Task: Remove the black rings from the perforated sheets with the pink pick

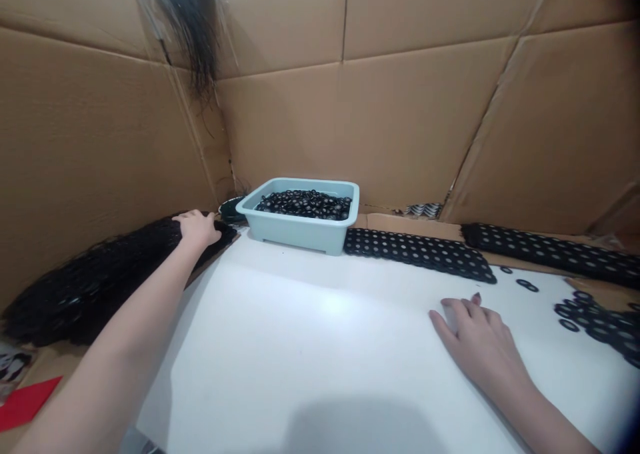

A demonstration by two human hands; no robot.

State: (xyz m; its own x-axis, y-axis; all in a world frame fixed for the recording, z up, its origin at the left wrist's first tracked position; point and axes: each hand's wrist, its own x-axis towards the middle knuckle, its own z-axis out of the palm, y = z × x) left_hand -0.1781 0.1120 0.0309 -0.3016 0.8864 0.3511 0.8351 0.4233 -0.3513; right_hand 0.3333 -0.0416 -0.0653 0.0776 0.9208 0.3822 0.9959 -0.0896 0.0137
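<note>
My left hand reaches far to the left and rests on top of a big heap of black perforated sheets, fingers curled over its upper end. My right hand lies flat on the white table, fingers stretched out and holding nothing. A pale blue tub full of small black rings stands at the back between the hands.
Two long black punched strips lie across the back right. Loose black rings are scattered at the right edge. Cardboard walls enclose the table on three sides. A red card lies at lower left.
</note>
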